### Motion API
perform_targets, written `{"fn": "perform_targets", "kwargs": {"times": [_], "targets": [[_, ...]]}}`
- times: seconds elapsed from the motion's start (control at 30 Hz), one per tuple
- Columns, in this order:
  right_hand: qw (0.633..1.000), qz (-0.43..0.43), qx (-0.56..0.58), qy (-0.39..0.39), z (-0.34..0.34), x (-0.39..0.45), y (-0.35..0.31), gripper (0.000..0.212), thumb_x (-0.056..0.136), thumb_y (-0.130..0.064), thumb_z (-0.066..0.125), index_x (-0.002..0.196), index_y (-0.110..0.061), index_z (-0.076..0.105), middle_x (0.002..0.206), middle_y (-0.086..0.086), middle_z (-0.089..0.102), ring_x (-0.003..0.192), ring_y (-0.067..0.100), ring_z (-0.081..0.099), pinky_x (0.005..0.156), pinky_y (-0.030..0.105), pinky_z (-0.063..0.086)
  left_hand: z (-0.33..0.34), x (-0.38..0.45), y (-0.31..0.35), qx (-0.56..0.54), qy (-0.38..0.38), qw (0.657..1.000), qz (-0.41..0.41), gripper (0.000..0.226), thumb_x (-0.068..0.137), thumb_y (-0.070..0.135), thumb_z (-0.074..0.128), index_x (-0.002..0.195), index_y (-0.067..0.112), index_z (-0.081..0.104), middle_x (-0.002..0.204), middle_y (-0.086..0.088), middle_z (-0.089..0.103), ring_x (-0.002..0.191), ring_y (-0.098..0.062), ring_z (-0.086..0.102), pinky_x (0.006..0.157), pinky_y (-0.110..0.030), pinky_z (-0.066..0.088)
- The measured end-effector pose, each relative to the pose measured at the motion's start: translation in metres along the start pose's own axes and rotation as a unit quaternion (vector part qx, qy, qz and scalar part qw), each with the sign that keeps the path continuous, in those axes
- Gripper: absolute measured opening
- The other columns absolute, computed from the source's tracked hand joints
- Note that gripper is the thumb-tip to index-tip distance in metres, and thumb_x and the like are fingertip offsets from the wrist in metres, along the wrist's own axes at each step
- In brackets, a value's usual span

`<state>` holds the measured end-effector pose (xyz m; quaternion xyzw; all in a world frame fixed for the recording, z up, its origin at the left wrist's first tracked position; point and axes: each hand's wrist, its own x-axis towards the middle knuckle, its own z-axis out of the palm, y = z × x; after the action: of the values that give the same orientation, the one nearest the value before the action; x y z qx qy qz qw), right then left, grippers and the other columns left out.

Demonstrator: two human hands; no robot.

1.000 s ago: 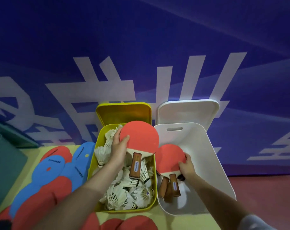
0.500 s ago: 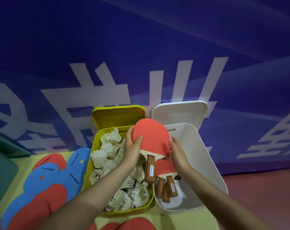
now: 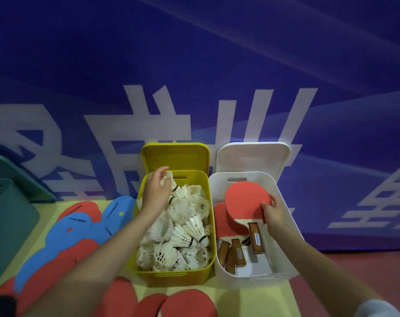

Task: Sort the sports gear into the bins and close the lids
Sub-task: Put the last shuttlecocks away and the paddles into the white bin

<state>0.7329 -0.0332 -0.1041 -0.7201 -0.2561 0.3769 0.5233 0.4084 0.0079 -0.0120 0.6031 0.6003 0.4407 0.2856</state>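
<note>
Blue banner wall behind; both lids lean open against it. My right hand [image 3: 273, 215] pinches the red paddle [image 3: 246, 200] at its three o'clock edge, lowering it flat into the white bin [image 3: 288, 227]. My left hand [image 3: 156, 193], fingers loosely spread, hovers over shuttlecocks [image 3: 185, 227] in the yellow bin [image 3: 171, 276].

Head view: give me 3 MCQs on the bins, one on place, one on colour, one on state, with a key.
1. Where is the red paddle in the right hand?
A. over the white bin
B. in the yellow bin
C. on the table

2. What colour is the bin holding the shuttlecocks?
A. white
B. yellow
C. teal

3. How are both lids?
A. shut
B. off, propped behind the bins
C. on the floor

Key: A, the paddle sits inside the white rim; B, shuttlecocks fill the yellow one; B, the yellow lid and white lid stand against the wall.
</note>
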Motion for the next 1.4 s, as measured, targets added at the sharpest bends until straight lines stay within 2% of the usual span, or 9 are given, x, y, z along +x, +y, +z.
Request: {"fn": "perform_targets", "kwargs": {"times": [0.13,0.27,0.4,0.6,0.7,0.83,0.93,1.2,1.4], "targets": [[0.997,-0.016,-0.063,-0.041,0.005,0.013,0.018,0.044,0.094,-0.007,0.048,0.136,-0.017,0.042,0.124,0.017,0.054,0.106,0.034,0.055,0.083,0.044,0.050,-0.030,-0.002,-0.048,0.115,0.036,0.992,-0.042,0.037,0.099,0.024,0.043,0.135,0.024,0.046,0.134,-0.005,0.046,0.128,-0.026,0.039,0.102,-0.043,0.036],[0.989,-0.022,-0.125,-0.078,0.018,0.026,0.039,0.046,0.093,-0.010,0.054,0.136,-0.018,0.042,0.129,0.016,0.052,0.113,0.036,0.054,0.096,0.053,0.047,-0.032,-0.013,-0.088,0.164,-0.044,0.973,-0.153,0.052,0.098,0.039,0.041,0.147,0.022,0.031,0.146,-0.010,0.038,0.130,-0.031,0.039,0.107,-0.049,0.033],[0.978,-0.040,-0.184,-0.096,0.038,0.031,0.053,0.046,0.091,-0.009,0.055,0.135,-0.015,0.044,0.129,0.017,0.054,0.116,0.036,0.052,0.099,0.047,0.044,-0.030,-0.018,-0.096,0.158,-0.083,0.974,-0.140,0.045,0.097,0.045,0.043,0.139,0.029,0.043,0.142,-0.007,0.040,0.107,-0.025,0.057,0.095,-0.043,0.046],[0.917,-0.089,-0.382,-0.077,0.041,0.037,0.072,0.048,0.089,-0.028,0.059,0.135,-0.021,0.049,0.130,0.016,0.046,0.125,0.035,0.038,0.104,0.047,0.036,-0.030,-0.021,-0.098,0.166,-0.048,0.976,-0.132,0.059,0.093,0.051,0.049,0.146,0.031,0.032,0.148,-0.001,0.038,0.130,-0.022,0.042,0.101,-0.043,0.039],[0.930,-0.060,-0.341,-0.124,0.037,0.041,0.078,0.056,0.089,-0.027,0.060,0.141,-0.013,0.042,0.132,0.019,0.049,0.124,0.036,0.045,0.104,0.048,0.039,-0.029,-0.022,-0.097,0.156,-0.032,0.978,-0.137,0.061,0.092,0.050,0.051,0.146,0.027,0.032,0.147,-0.003,0.041,0.127,-0.023,0.047,0.101,-0.043,0.041],[0.925,-0.060,-0.361,-0.099,0.034,0.031,0.062,0.063,0.090,-0.031,0.061,0.144,-0.011,0.036,0.133,0.020,0.049,0.126,0.038,0.043,0.105,0.047,0.037,-0.027,-0.022,-0.094,0.158,-0.016,0.976,-0.149,0.061,0.093,0.047,0.051,0.146,0.022,0.032,0.146,-0.005,0.042,0.129,-0.026,0.044,0.098,-0.042,0.040],[0.947,-0.090,-0.295,-0.088,0.031,0.008,0.041,0.062,0.089,-0.037,0.060,0.142,-0.010,0.039,0.131,0.019,0.051,0.121,0.035,0.049,0.103,0.048,0.041,-0.029,-0.024,-0.091,0.114,-0.024,0.981,-0.157,0.064,0.091,0.049,0.052,0.146,0.023,0.031,0.146,-0.004,0.042,0.132,-0.026,0.042,0.102,-0.045,0.041],[0.971,-0.194,-0.070,-0.116,0.048,-0.115,-0.024,0.034,0.093,-0.025,0.059,0.126,-0.020,0.054,0.098,-0.006,0.062,0.093,0.009,0.058,0.085,0.027,0.045,-0.046,-0.028,-0.073,-0.016,-0.068,0.972,-0.226,0.060,0.096,0.039,0.049,0.149,0.023,0.025,0.152,-0.006,0.033,0.134,-0.029,0.038,0.105,-0.045,0.037],[0.972,-0.187,0.017,-0.144,0.045,-0.179,-0.018,0.022,0.094,-0.011,0.055,0.113,-0.020,0.060,0.091,0.010,0.064,0.078,0.018,0.064,0.070,0.030,0.054,-0.061,-0.076,-0.063,-0.097,-0.022,0.966,-0.237,0.057,0.098,0.043,0.043,0.149,0.021,0.027,0.153,-0.004,0.031,0.137,-0.027,0.033,0.108,-0.043,0.031]]}}
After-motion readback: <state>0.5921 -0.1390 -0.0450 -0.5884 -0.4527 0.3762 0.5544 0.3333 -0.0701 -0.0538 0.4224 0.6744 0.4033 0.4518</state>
